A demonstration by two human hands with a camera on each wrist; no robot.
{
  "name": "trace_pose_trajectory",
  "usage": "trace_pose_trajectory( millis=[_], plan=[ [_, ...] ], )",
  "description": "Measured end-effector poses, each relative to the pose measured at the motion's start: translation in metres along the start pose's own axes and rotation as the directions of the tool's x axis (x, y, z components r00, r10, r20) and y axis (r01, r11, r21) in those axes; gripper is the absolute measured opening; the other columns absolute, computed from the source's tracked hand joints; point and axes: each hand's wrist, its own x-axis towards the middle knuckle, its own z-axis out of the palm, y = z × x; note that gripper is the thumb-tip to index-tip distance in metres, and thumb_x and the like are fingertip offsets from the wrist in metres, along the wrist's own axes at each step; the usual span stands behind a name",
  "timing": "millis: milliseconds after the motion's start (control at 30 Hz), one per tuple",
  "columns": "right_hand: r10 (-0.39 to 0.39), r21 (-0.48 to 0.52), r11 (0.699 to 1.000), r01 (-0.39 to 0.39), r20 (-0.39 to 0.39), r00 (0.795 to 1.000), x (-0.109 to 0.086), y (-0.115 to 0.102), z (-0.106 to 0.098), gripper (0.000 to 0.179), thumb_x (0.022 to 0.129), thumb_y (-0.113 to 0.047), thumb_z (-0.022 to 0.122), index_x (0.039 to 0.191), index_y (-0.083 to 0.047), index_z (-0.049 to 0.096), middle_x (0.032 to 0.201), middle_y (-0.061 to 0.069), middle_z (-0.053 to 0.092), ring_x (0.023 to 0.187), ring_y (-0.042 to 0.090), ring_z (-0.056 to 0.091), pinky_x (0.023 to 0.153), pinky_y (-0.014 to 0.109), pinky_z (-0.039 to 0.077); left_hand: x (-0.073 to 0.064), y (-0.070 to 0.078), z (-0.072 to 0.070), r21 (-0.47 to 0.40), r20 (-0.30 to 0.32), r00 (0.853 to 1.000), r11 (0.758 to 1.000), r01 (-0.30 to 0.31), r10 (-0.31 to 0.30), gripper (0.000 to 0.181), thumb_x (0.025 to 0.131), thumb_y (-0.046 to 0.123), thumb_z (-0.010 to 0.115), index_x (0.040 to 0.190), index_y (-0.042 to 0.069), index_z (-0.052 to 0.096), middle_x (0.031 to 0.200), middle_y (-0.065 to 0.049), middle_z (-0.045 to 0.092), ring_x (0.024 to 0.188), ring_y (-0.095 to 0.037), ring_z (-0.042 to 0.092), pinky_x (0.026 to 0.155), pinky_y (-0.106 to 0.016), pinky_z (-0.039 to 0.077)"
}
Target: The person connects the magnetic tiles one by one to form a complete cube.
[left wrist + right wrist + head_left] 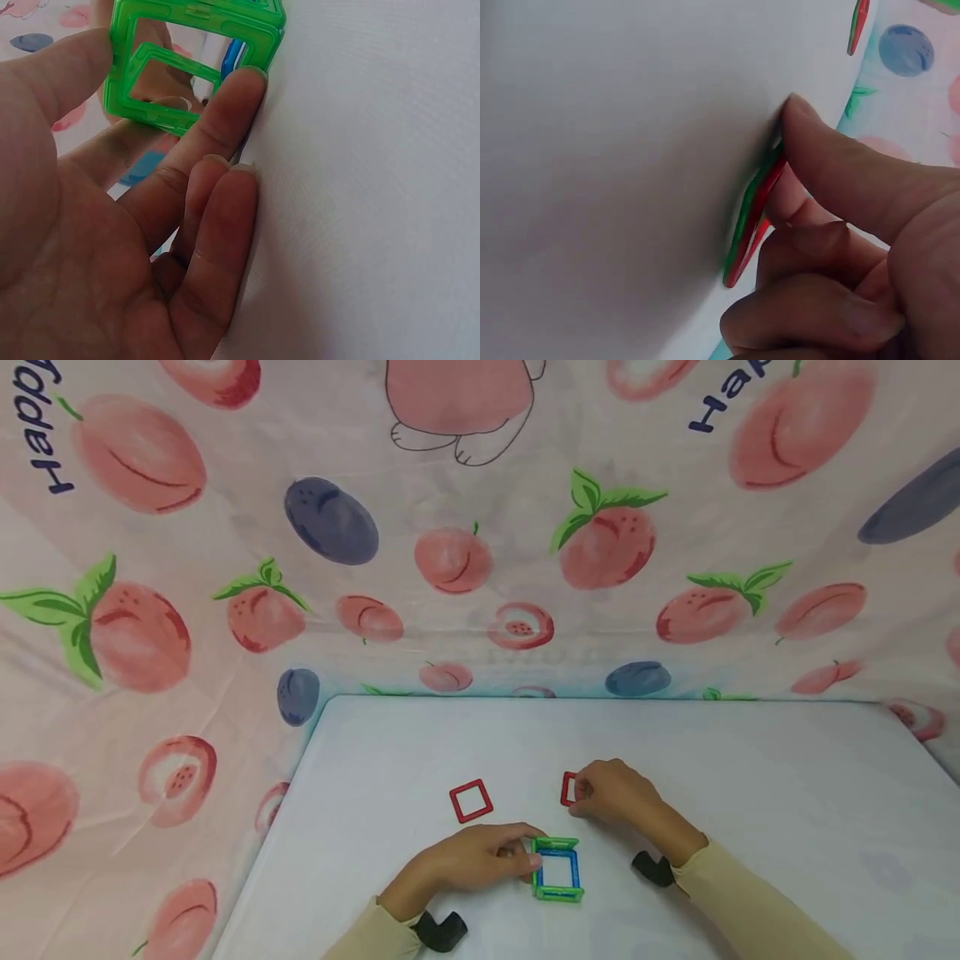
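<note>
Nearest the head camera I have the two cream fabric sleeves (761, 902), coming in from the bottom edge, with a curved black plastic mount (441, 932) at the left wrist and a matching black piece (653, 869) at the right. Past them, the left hand (480, 858) has its thumb and fingers bent only partly and set against a small box of translucent green and blue plastic square frames (575, 870), which stands on the white tabletop (750, 777). Green walls rise on its left, far and near sides, while its right side shows me only blue. I judge that this hold is for steadying: the walls are thin and upright, so a light touch at the corner probably keeps them square without squeezing them out of line. The right hand (617, 793) is nearly closed, thumb and fingertips pinching a thin red plastic square frame (565, 788) by its right part, beyond the box and a little to its right. Taking it by the rim makes sense to me, as a flat piece offers little else to grasp; I cannot tell whether it is lifted at all. My right wrist view shows a green edge running along the red, and I cannot say if that is a second piece. A loose red square frame (476, 816) lies flat to the left, apart from both hands. Behind everything hangs a pale fruit-printed cloth (450, 493).
</note>
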Motion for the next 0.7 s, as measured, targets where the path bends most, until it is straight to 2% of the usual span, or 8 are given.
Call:
trace_pose_trajectory(
  millis=[200, 333, 533, 700],
  plan=[
    [0.028, -0.003, 1.000, -0.028, 0.022, 0.999, -0.025, 0.012, -0.003, 0.029, 0.080, -0.028, 0.088, 0.069, -0.017, 0.063, 0.068, -0.002, 0.056, 0.067, 0.016, 0.051, 0.060, 0.031, 0.042, -0.001, 0.000, -0.001, 0.001, -0.002, 1.000, 1.000, -0.008, 0.008, 0.038, 0.102, 0.048, 0.058, 0.137, 0.034, 0.060, 0.088, 0.016, 0.069, 0.083, 0.000, 0.057, 0.078, -0.023, 0.045],
    [0.010, 0.064, 0.998, -0.013, 0.044, 0.999, -0.038, 0.019, -0.001, 0.029, 0.082, -0.026, 0.085, 0.070, -0.016, 0.062, 0.067, -0.002, 0.054, 0.066, 0.015, 0.050, 0.061, 0.031, 0.039, -0.001, 0.000, 0.000, 0.001, -0.002, 1.000, 1.000, -0.014, 0.014, 0.038, 0.102, 0.048, 0.058, 0.137, 0.034, 0.059, 0.088, 0.016, 0.069, 0.083, 0.000, 0.057, 0.078, -0.023, 0.045],
    [-0.024, 0.134, 0.991, 0.019, 0.033, 0.999, -0.047, 0.024, 0.003, 0.029, 0.084, -0.026, 0.083, 0.072, -0.015, 0.060, 0.067, -0.002, 0.052, 0.067, 0.015, 0.048, 0.060, 0.029, 0.036, 0.000, 0.000, -0.001, 0.009, -0.011, 1.000, 1.000, -0.017, 0.017, 0.039, 0.102, 0.049, 0.058, 0.138, 0.034, 0.059, 0.089, 0.017, 0.069, 0.083, 0.001, 0.058, 0.078, -0.023, 0.045],
    [-0.079, 0.226, 0.972, 0.064, 0.062, 0.995, -0.055, 0.027, 0.005, 0.026, 0.087, -0.029, 0.081, 0.074, -0.015, 0.062, 0.066, -0.004, 0.051, 0.068, 0.013, 0.048, 0.059, 0.025, 0.035, -0.001, -0.001, 0.001, 0.007, -0.008, 1.000, 1.000, -0.015, 0.015, 0.039, 0.102, 0.048, 0.058, 0.138, 0.033, 0.059, 0.089, 0.017, 0.069, 0.084, 0.001, 0.058, 0.080, -0.023, 0.045]
  ],
)
